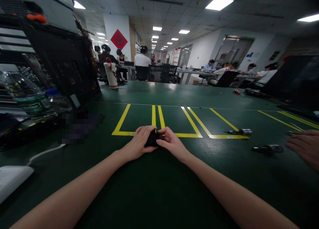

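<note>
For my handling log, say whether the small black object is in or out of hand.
In hand: the left hand wraps one side of the small black object; the right hand touches the other.

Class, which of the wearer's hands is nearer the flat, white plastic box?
Left. The left hand is beyond and right of the box; the right hand lies farther right.

One view, head-worn, taken from above the near side of the bench. It faces forward and down, directed toward the far edge, with the ceiling included above. The left hand and right hand register at close range, near centre. Toward the bench's right edge, dimness appears to limit detail.
</note>
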{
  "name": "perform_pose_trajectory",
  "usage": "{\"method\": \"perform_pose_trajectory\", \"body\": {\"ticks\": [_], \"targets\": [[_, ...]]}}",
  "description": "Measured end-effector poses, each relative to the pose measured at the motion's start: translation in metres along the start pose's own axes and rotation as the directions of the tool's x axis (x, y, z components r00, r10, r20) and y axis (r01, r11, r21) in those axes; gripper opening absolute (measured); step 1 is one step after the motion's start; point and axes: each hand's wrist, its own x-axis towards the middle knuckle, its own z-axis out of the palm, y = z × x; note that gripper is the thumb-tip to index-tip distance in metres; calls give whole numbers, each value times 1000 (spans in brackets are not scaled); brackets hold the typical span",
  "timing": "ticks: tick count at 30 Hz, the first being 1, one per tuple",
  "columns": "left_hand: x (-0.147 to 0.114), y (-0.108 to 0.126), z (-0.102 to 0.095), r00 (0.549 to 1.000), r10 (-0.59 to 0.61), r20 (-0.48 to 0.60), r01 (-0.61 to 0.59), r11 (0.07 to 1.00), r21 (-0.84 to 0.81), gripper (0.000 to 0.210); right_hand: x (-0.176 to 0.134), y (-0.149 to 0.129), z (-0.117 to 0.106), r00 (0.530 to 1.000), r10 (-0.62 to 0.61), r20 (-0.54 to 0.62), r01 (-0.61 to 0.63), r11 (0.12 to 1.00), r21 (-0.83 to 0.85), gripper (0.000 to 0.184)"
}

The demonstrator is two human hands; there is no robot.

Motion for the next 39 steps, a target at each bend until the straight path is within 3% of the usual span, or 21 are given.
{"method": "perform_pose_trajectory", "body": {"ticks": [7, 12, 16, 19, 24, 27, 33, 39], "targets": [[-1, -1, 0, 1000, -7, -15, 7, 1000, -24, 54, 0, 4, 1, 1000, -7, -14, 7, 1000, -18, 20], [-1, -4, 2, 999, -47, -23, 47, 999, -15, 53, 2, 9, 4, 996, -73, -57, 57, 969, -239, 35], [2, -11, 8, 994, -91, -58, 91, 996, -7, 54, 2, 12, 3, 983, -126, -135, 49, 883, -466, 32], [4, -17, 11, 984, -161, -76, 159, 987, -29, 55, 2, 12, -2, 980, -121, -157, 18, 843, -537, 32], [6, -20, 7, 937, -349, 3, 348, 933, -88, 53, 0, 3, -18, 996, 44, -75, -76, 850, -522, 54], [5, -19, 6, 922, -386, -1, 385, 918, -91, 55, -1, -1, -26, 993, 116, 21, -85, 827, -556, 61], [4, -21, 9, 939, -343, -31, 341, 938, -62, 60, 3, 6, -33, 997, 54, 58, -8, 796, -605, 46], [8, -21, 14, 934, -354, -44, 353, 935, -27, 58, 3, 8, -31, 999, 28, 38, 3, 763, -647, 46]]}}
